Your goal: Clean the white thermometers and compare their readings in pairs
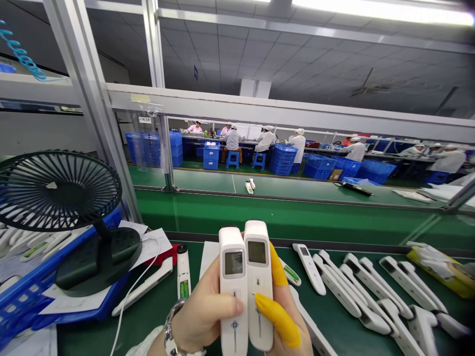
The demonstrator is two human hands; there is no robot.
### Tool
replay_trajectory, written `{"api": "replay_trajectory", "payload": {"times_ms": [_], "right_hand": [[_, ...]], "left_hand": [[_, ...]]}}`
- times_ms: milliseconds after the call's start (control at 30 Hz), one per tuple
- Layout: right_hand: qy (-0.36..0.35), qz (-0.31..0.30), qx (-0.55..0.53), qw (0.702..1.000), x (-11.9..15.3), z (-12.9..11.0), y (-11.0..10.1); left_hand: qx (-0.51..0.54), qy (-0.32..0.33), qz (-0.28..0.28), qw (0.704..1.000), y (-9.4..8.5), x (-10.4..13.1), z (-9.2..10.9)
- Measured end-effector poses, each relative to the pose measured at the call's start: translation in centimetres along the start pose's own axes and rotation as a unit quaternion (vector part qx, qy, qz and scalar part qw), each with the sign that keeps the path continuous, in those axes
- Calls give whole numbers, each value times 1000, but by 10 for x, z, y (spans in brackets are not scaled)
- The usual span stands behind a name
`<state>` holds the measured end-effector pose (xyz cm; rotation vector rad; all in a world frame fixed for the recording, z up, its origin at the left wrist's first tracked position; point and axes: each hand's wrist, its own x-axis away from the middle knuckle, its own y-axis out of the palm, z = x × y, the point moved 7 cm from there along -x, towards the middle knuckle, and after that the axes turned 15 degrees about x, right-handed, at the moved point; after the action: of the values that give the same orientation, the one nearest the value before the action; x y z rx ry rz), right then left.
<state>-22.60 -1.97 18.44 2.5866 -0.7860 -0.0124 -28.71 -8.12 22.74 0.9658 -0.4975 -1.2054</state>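
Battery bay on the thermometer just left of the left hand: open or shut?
Open: the thermometer shows its green batteries uncovered at the near end.

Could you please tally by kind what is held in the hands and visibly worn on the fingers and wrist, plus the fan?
White plastic handheld devices with grey screens, held: 2
Yellow finger covers, visible: 2
Silver metal wristband: 1
Black round fan: 1
Total: 6

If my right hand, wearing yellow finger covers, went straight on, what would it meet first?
Your right hand would probably meet the glossy green band beyond the dark green tabletop, its white plastic handheld device leading; depth is unclear.
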Motion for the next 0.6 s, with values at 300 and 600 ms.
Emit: {"api": "replay_trajectory", "payload": {"times_ms": [300,600], "right_hand": [[-26,11,62,998,6,-7,1],[-109,-30,428,896,-29,-1,-24]], "left_hand": [[32,33,35,998,-5,0,-1],[-161,101,200,961,-62,7,36]]}}
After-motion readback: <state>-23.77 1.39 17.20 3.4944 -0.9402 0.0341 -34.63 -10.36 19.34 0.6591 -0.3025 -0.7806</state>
